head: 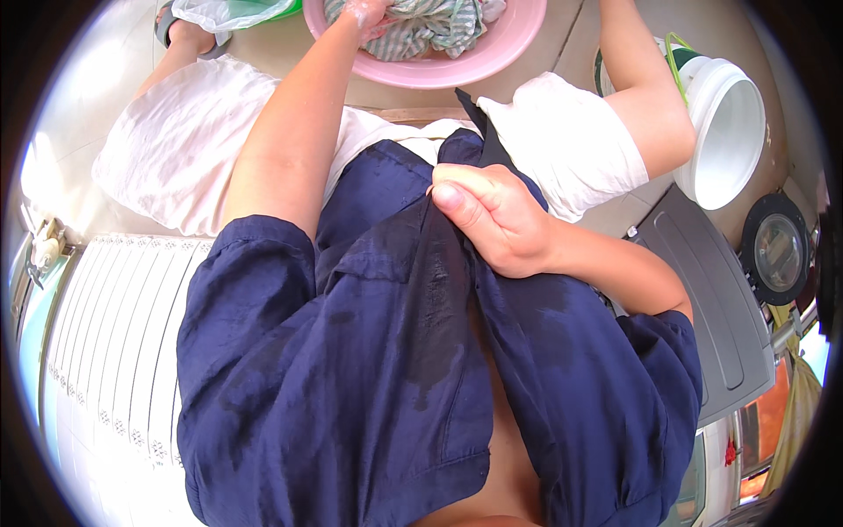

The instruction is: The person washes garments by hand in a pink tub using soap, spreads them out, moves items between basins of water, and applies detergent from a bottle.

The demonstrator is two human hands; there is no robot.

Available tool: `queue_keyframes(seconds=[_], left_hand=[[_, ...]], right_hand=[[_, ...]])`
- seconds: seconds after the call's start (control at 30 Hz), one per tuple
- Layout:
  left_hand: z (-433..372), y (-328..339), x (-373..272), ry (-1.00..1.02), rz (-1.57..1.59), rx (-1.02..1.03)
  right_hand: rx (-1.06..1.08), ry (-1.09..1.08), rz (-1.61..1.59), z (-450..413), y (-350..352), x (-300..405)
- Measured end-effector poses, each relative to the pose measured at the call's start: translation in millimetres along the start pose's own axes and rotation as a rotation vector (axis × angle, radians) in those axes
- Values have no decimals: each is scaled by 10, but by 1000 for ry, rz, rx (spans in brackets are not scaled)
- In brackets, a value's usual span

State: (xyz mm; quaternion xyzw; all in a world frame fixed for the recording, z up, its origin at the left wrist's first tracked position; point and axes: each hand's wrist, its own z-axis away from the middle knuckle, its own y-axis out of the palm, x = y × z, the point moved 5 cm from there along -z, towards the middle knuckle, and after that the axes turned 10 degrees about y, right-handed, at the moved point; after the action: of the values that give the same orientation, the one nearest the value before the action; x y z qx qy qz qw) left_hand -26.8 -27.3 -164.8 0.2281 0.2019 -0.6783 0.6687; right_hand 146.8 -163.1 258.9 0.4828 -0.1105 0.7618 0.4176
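My right hand (497,221) pinches the front edge of a dark navy shirt (342,369) that I am wearing. Its thumb and curled fingers close on the fabric, which bunches into folds and carries darker wet patches. My left hand (370,10) reaches into a pink plastic basin (454,78) at the top edge. Suds cling to it, and it rests against a green-and-white striped cloth (428,33) lying crumpled in the basin. The frame's edge cuts off part of this hand, so its grip is hidden.
White shorts (566,145) cover my spread legs around the basin. On the right lie a white bucket (728,132) with a green handle and a dark grey lid-like panel (705,303). A clear plastic bag (230,13) sits top left, beside a sandalled foot (191,36). White slatted panels (125,316) stand left.
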Motion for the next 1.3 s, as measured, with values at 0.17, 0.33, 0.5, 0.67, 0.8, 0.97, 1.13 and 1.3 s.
queue_keyframes(seconds=[0.17, 0.33, 0.5, 0.67, 0.8, 0.97, 1.13, 1.3], left_hand=[[318, 186, -179, -98, -49, -17], [486, 100, -387, 51, -1, -13], [835, 244, -637, -15, 300, 89], [843, 301, -748, 167, 558, 181], [975, 400, -881, 197, 799, 167], [1101, 388, -1004, 216, 921, 189], [1229, 426, -1185, 237, 1022, 187], [1276, 341, -1225, 187, 1154, 190]], right_hand=[[-50, -48, 47, -76, -21, -4], [139, 157, -52, -389, -267, -68], [-420, 281, -186, -1019, -1474, -1015], [-361, 303, -1106, -1445, -1877, -1530], [-368, 186, -1267, -1596, -1959, -1492], [-567, 170, -1036, -1621, -2071, -1671], [-822, 144, -505, -1752, -2164, -1814], [-571, 83, 297, -1965, -1803, -1960]])
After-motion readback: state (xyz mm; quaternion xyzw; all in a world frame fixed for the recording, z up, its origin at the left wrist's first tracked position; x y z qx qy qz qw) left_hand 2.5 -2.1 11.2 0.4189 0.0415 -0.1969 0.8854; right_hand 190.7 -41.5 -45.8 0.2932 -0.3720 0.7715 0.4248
